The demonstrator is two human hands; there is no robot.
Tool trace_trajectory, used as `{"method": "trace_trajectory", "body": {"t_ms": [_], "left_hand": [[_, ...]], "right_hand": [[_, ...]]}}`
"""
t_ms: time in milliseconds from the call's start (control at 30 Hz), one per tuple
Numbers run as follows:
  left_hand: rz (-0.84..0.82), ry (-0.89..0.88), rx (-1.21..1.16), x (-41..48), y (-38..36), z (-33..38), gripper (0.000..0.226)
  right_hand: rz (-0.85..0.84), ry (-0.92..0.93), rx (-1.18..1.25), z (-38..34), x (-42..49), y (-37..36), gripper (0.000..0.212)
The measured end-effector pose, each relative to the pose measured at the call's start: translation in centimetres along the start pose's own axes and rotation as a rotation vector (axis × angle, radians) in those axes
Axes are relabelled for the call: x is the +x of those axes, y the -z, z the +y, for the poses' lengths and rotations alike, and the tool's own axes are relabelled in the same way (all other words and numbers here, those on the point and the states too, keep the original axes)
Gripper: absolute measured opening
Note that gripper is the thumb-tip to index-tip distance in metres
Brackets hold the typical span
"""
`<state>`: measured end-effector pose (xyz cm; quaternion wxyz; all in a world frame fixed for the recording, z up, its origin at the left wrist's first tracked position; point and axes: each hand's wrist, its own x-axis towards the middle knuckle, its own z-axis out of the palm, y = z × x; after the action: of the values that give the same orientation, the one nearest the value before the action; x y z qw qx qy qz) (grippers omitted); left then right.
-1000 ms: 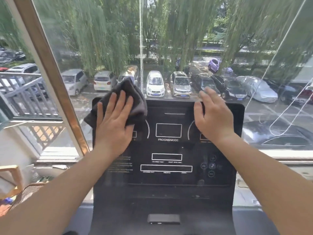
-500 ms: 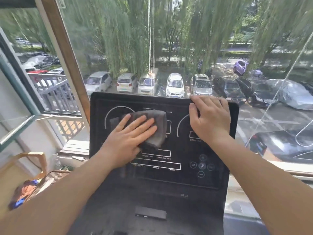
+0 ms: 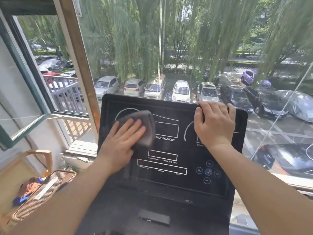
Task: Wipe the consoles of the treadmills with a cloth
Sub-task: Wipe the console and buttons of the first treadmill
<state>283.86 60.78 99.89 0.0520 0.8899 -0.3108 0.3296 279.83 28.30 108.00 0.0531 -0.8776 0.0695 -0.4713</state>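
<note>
My left hand [image 3: 124,145] lies flat on the grey cloth [image 3: 147,128]. Its fingers [image 3: 133,128] are straight and spread, pressing the cloth against the upper left of the treadmill console [image 3: 169,184], over the left dial outline and just beside the program mode box. Nothing is gripped there; the cloth is only pinned under my palm and fingers. My right hand [image 3: 214,128] grasps the console's top edge, fingers hooked over the rim and thumb on the face, covering part of the right dial.

The weak spot, I think, is that flat press. The screen slopes and looks glossy. If I lighten the push mid-stroke, the cloth could slide out from under my hand and drop toward the lower tray, where a small dark slab [image 3: 154,217] lies. The cloth is also bunched, with a fold past my fingertips, so a pass may smear rather than clean and leave strips untouched.

The round buttons [image 3: 208,172] at the lower right are another risk. A firm wipe across them could set something off if the machine has power, though the display looks dark. My right hand hides a patch I would likely miss unless I shift it. Leaning hard on the top rim could also rock the console on its mount. The open window [image 3: 20,106] is on my left, well apart from the cloth.
</note>
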Motion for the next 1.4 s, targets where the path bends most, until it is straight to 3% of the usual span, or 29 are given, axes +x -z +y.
{"method": "trace_trajectory", "body": {"t_ms": [100,167,200,267,333,400,467,567,633,700,767,833,867,933,1033,1100,1133,1200,1300,1333,1400], "left_hand": [[0.139,0.665,-0.219,0.2,-1.0,4.8,0.078],[0.116,0.735,-0.265,-0.4,-1.9,9.3,0.081],[0.079,0.633,-0.277,-1.2,-2.4,10.9,0.084],[-0.027,0.266,-0.208,-3.1,-3.1,11.5,0.089],[-0.11,-0.117,-0.077,-3.0,-2.3,7.7,0.089],[-0.093,-0.261,0.062,-1.3,-0.6,3.6,0.084],[0.002,-0.033,0.041,0.9,0.7,1.2,0.084],[0.165,0.635,-0.266,3.8,1.4,3.4,0.075],[0.182,0.78,-0.308,4.3,0.7,7.4,0.075],[0.131,0.579,-0.277,3.1,-0.7,11.2,0.083],[0.024,0.173,-0.208,1.3,-1.7,12.8,0.091],[-0.048,-0.277,-0.075,2.2,-1.1,9.8,0.092],[-0.067,-0.403,0.007,3.4,-0.5,7.8,0.092],[-0.034,-0.36,0.077,6.2,1.0,5.0,0.091],[0.095,0.112,-0.138,8.1,1.3,7.6,0.09],[0.13,0.218,-0.23,6.9,-0.3,12.1,0.09],[0.112,0.144,-0.224,5.9,-1.3,13.9,0.092],[0.024,-0.171,-0.117,3.9,-2.7,15.3,0.093],[-0.076,-0.572,0.012,4.7,-1.8,12.5,0.087],[-0.057,-0.602,0.032,6.1,-1.2,11.4,0.087],[0.008,-0.456,0.011,8.9,-0.1,10.4,0.089]], "right_hand": [[0.01,-0.022,0.0,-0.2,0.0,-0.3,0.039],[-0.002,-0.023,-0.01,-0.2,0.0,-0.3,0.039],[-0.001,-0.022,-0.011,-0.2,0.0,-0.3,0.04],[0.003,-0.016,-0.004,-0.3,0.0,-0.2,0.039],[0.006,-0.011,0.006,-0.3,0.0,-0.1,0.039],[-0.004,-0.012,0.011,-0.3,-0.1,0.1,0.04],[-0.021,-0.026,0.007,-0.4,0.0,0.0,0.041],[-0.024,-0.031,-0.011,-0.5,0.1,-0.2,0.041],[-0.012,-0.017,-0.011,-0.3,0.1,-0.2,0.041],[-0.005,0.001,-0.013,-0.2,0.1,0.0,0.041],[-0.013,0.008,-0.012,0.0,0.1,0.1,0.041],[-0.035,0.017,-0.011,0.2,0.1,0.2,0.044],[-0.048,0.023,-0.006,0.4,0.1,0.2,0.045],[-0.073,0.023,0.01,0.6,0.1,0.4,0.048],[-0.098,-0.003,0.034,0.3,0.2,0.8,0.051],[-0.137,-0.006,0.059,0.2,0.4,1.2,0.056],[-0.168,0.0,0.083,0.5,0.6,1.6,0.058],[-0.235,0.012,0.175,2.1,0.9,2.9,0.059],[-0.274,0.012,0.217,5.0,0.9,4.9,0.056],[-0.264,0.009,0.142,5.8,0.8,5.3,0.058],[-0.299,-0.067,0.099,6.6,0.6,5.8,0.061]]}}
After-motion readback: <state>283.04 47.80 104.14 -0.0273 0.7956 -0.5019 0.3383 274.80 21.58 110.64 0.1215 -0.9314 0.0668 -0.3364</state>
